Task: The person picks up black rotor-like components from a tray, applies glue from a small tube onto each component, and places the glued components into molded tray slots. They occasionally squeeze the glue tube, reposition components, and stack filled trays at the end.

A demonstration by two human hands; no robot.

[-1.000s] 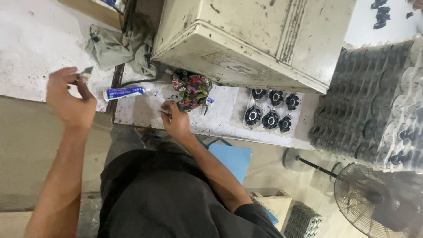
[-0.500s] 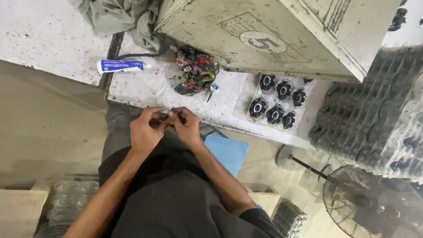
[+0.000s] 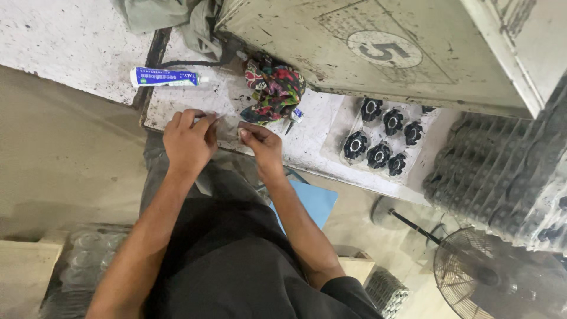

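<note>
From the head camera, I am looking down at both my hands at the near edge of the bench (image 3: 307, 127). A second ago my left hand was up and out to the side and my right was by the rag; half a second ago they were meeting over my lap; now I am bringing both forward, so they are resting on the bench edge. My left hand (image 3: 188, 143) is curling, fingers (image 3: 204, 121) bunching toward the thumb as if pinching something small, though I cannot tell what, if anything, is in it. My right hand (image 3: 263, 145) is also closing, fingertips (image 3: 243, 133) drawn together and pointing at the left; whatever is between the two hands is too small to make out. By my judgement, the fine work is now shifting onto the bench surface, between my fingertips. The tube (image 3: 165, 77) is lying beyond my left hand, untouched. The rag (image 3: 274, 88) is sitting just past my right hand, under the grey box (image 3: 354, 47). The black caps (image 3: 384, 139) are lying in a cluster well to the right
</note>
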